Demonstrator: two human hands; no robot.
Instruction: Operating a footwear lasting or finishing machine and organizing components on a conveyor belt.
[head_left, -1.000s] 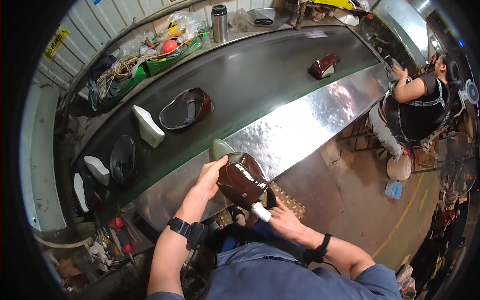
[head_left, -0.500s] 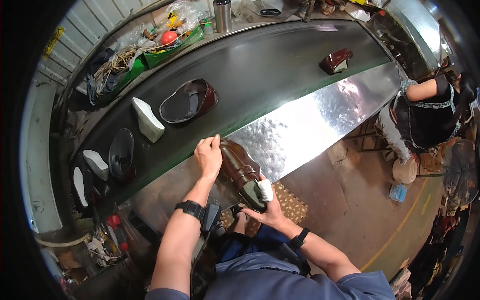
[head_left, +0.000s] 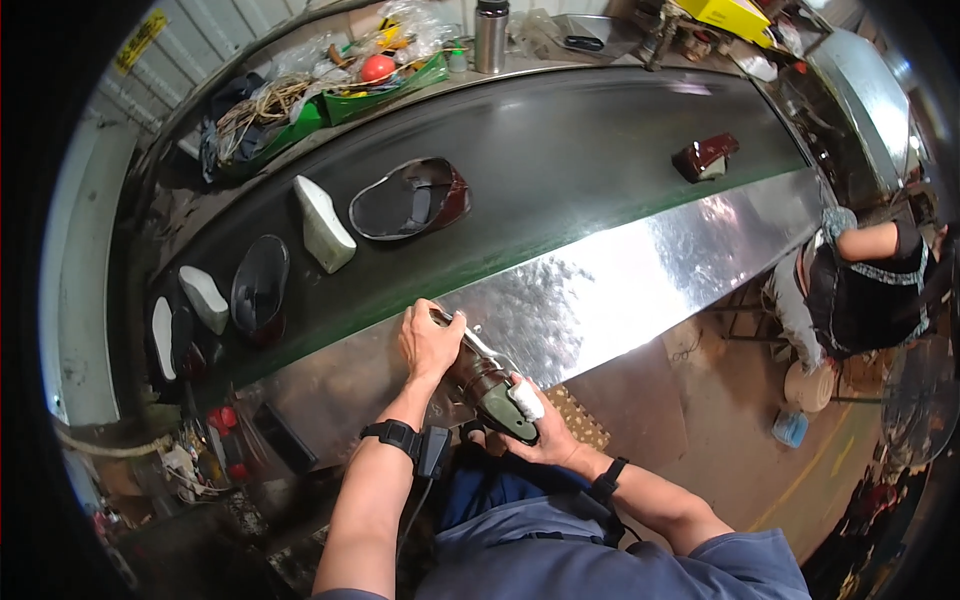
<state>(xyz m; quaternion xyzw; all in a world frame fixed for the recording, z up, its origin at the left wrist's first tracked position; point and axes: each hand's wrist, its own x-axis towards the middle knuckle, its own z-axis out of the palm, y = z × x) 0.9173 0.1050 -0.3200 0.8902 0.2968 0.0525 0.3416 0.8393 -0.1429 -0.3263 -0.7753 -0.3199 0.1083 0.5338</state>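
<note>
Between my hands is a dark brown leather shoe upper on a green shoe last, tilted above the near metal edge of the bench. My left hand is closed around the toe end, its thumb across the tip. The heel end rests in my right hand, whose fingers are mostly hidden beneath it. A white wrap covers my right thumb, which presses on the side of the shoe.
Along the dark belt lie a brown shoe upper, another dark upper, several pale foot-shaped blocks and a small maroon shoe piece. A shiny metal sheet borders it. A co-worker sits at the right.
The shoe has turned in my hands, showing more of its side and less of its top. My left thumb has come over the toe. The whole view has shifted.
</note>
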